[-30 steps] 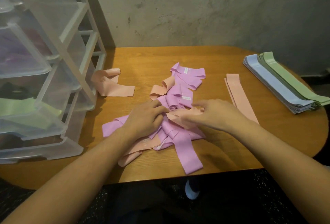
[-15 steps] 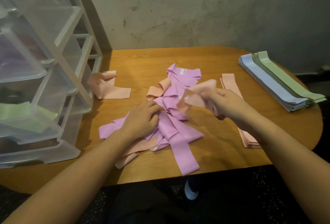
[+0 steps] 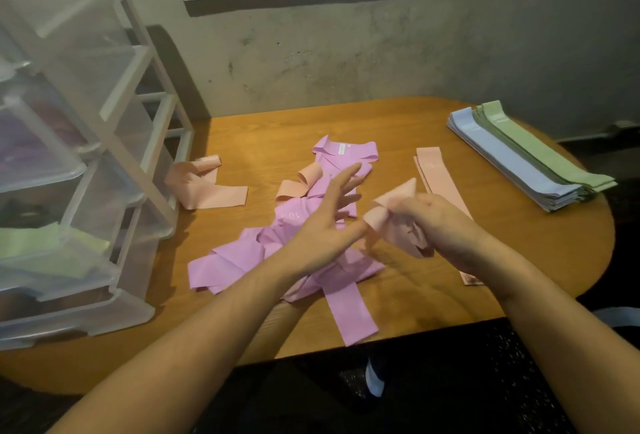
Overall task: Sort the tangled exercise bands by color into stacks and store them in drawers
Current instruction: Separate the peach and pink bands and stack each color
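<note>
**Now: a peach band held above the pink tangle**

Head view: the right hand holds a crumpled peach band in its curled fingers, lifted over the wooden table. The left hand is spread with straight fingers, above the tangle of pink bands; its thumb reaches toward the held band, but I cannot tell if it touches it. The tangle lies in the middle of the table, and one curled peach band lies on its far left edge. To the right of the hands, a flat stack of peach bands lies on the table, partly hidden by the right wrist. A loose folded peach band lies to the left, just beside the clear plastic drawer unit. One lower drawer there holds green bands. At the far right edge, a neat stack of blue and green bands rests.
</note>
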